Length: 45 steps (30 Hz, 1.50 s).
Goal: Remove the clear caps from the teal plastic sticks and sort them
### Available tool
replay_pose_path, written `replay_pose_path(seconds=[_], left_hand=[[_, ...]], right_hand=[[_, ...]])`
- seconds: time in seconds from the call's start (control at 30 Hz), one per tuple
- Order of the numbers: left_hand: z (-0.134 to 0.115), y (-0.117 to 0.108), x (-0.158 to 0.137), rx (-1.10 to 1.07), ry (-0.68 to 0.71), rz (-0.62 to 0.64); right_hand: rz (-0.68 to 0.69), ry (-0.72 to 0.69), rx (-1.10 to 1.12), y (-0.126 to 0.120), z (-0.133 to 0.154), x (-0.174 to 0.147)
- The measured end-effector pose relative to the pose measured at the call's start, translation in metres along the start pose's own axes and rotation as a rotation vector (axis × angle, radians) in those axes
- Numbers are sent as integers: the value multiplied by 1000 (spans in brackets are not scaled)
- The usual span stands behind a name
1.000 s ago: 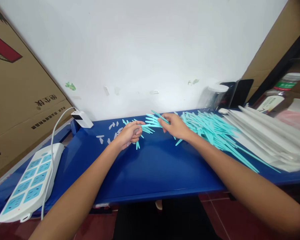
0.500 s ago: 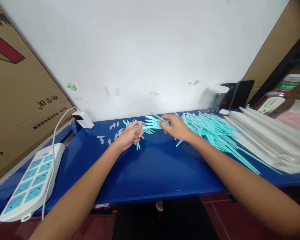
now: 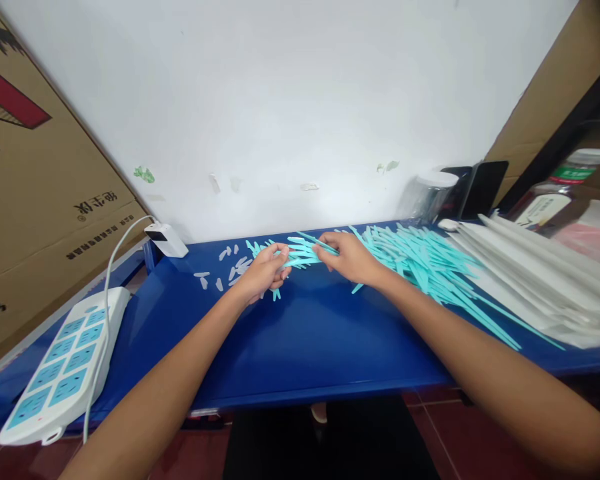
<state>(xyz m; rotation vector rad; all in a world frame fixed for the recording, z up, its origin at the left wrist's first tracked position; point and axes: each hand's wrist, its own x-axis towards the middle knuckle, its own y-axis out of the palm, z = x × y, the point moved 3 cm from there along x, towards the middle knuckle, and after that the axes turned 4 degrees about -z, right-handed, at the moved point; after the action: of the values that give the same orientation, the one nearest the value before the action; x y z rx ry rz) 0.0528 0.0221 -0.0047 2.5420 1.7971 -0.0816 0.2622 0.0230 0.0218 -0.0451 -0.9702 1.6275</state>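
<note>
My right hand [image 3: 349, 257] grips several thin turquoise strips [image 3: 303, 260], which fan out leftward from its fingers. At their left ends my left hand [image 3: 266, 272] pinches the tip of one strip between thumb and forefinger. Its other fingers are curled, and I cannot see whether they hold anything else. More turquoise strips [image 3: 276, 295] lie on the table under and behind my left hand. To its left several small translucent pieces [image 3: 219, 285] are scattered. A large heap of turquoise strips [image 3: 425, 263], some with pale translucent ends, spreads to the right of my right hand.
The blue table [image 3: 310, 340] meets a white wall. On the left are a power strip [image 3: 65, 360], a white charger-like block [image 3: 166, 239] and a cardboard box [image 3: 45, 173]. At right stand a clear jar [image 3: 430, 200], a stack of white packets [image 3: 525, 280] and a bottle [image 3: 555, 190].
My left hand has moved slightly right and closed its thumb and forefinger on a strip's tip. The strips in my right hand have swung slightly lower, and that hand has barely moved.
</note>
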Motion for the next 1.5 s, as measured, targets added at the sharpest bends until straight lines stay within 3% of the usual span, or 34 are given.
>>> replay_pose_path(seconds=[0.37, 0.63, 0.77, 1.1, 1.5], left_hand=[[3, -3, 3, -108, -3, -172], [2, -4, 3, -74, 5, -128], [5, -3, 4, -23, -1, -177], [5, -20, 10, 275, 317, -425], [8, -19, 11, 328, 318, -415]], right_hand=[[-90, 49, 31, -2, -2, 1], [-80, 67, 27, -5, -1, 2], [-38, 39, 53, -3, -1, 0], [-53, 64, 16, -9, 0, 0], [-51, 36, -30, -12, 4, 0]])
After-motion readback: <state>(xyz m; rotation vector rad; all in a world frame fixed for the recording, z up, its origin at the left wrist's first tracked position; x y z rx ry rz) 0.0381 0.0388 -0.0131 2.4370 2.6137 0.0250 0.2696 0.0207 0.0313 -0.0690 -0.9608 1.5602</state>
